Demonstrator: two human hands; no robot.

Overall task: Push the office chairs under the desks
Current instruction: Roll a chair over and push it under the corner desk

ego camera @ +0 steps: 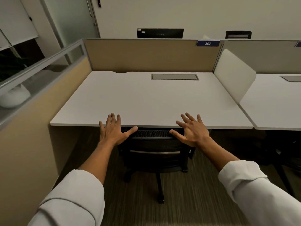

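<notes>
Two open hands over a black mesh office chair [154,149] tucked at the white rectangular bench [146,97].

The left hand [114,130] and the right hand [193,131] are both spread flat with fingers splayed, gripping nothing; their fingertips lie over the bench's front edge and each thumb points inward toward the top rail of the chair back, though actual contact cannot be told. The chair stands centred between the hands, its backrest top at the bench edge, its seat hidden beneath, its wheeled base on the striped carpet [187,201]. A tan fabric partition [146,54] with a blue "307" label [208,43] closes the far side, a white rounded divider panel [234,75] the right. A grey recessed cable hatch [175,77] sits in the benchtop.
</notes>
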